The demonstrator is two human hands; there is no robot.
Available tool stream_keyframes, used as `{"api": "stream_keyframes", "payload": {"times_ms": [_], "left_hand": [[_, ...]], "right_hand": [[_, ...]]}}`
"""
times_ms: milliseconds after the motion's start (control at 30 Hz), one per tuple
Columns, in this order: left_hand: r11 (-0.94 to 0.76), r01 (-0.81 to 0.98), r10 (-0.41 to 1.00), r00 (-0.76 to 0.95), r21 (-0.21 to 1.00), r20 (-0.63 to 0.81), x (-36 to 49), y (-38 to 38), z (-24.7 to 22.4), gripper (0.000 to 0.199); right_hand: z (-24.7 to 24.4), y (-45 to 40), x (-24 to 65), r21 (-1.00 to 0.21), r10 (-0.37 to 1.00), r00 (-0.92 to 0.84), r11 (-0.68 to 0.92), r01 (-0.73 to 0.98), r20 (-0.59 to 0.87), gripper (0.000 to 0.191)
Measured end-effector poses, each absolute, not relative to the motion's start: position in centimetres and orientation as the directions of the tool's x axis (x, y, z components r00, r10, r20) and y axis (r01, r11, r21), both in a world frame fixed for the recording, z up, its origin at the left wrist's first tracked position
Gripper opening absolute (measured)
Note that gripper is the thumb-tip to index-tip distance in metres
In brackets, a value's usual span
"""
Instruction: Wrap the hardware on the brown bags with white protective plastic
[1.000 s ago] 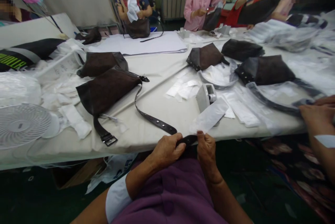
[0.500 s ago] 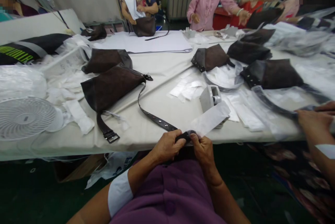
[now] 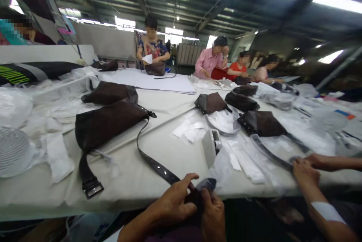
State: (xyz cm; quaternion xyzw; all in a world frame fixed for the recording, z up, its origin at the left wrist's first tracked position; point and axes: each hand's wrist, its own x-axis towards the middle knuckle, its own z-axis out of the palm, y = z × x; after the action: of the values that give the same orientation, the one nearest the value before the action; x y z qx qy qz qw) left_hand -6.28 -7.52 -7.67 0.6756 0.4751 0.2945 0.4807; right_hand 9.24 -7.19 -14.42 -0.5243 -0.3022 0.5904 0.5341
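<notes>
Across the bench [image 3: 169, 142] at its near edge, your left hand [image 3: 169, 206] has just loosened, thumb and forefinger now apart. Your right hand [image 3: 212, 212] pinches a dark strap [image 3: 208, 184], its tip now under filmy plastic [image 3: 223, 164]; covering seems begun.

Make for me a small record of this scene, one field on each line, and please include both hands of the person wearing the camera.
right hand: pinches a dark strap end, apparently plastic-covered
left hand: beside the strap end, thumb and forefinger spread; grip unclear
front bag: dark brown, lying on the table
studded strap: runs from the front bag toward the left hand
buckle: near the table's front edge
fan: white, at the picture's left edge
co-worker's hands: on the right, at another bag's plastic-covered strap
</notes>
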Motion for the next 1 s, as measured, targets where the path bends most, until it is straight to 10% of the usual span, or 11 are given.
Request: {"api": "stream_keyframes", "payload": {"times_ms": [167, 367, 633, 867, 1000], "left_hand": [[-0.087, 0.336, 0.88, 0.466, 0.938, -0.085, -5.7, -7.2, -8.4, 0.012], [0.01, 0.264, 0.981, 0.185, 0.964, -0.06, -2.7, -6.5, -8.4, 0.025], [0.172, -0.023, 0.954, 0.251, 0.985, -0.161, -2.2, -3.6, -8.7, 0.028], [0.124, 0.001, 0.977, 0.176, 0.992, -0.123, -1.0, -4.6, -10.1, 0.023], [0.081, 0.069, 0.961, 0.259, 0.994, -0.096, -1.8, -4.9, -10.6, 0.025]], "right_hand": [[-12.6, -5.1, 12.6, -0.952, 0.921, 0.356, -0.044, -0.302, -0.155, 0.03], [-10.9, -5.0, 10.7, -0.97, 0.942, 0.303, -0.077, -0.23, -0.146, 0.036], [-11.2, -6.5, 11.2, -0.914, 0.994, -0.063, 0.109, 0.39, 0.092, 0.039], [-11.8, -5.0, 12.7, -0.857, 0.985, -0.102, -0.17, -0.486, -0.138, 0.049], [-10.1, -2.9, 10.4, -0.762, 0.981, 0.0, -0.151, -0.629, -0.195, 0.028]]}}
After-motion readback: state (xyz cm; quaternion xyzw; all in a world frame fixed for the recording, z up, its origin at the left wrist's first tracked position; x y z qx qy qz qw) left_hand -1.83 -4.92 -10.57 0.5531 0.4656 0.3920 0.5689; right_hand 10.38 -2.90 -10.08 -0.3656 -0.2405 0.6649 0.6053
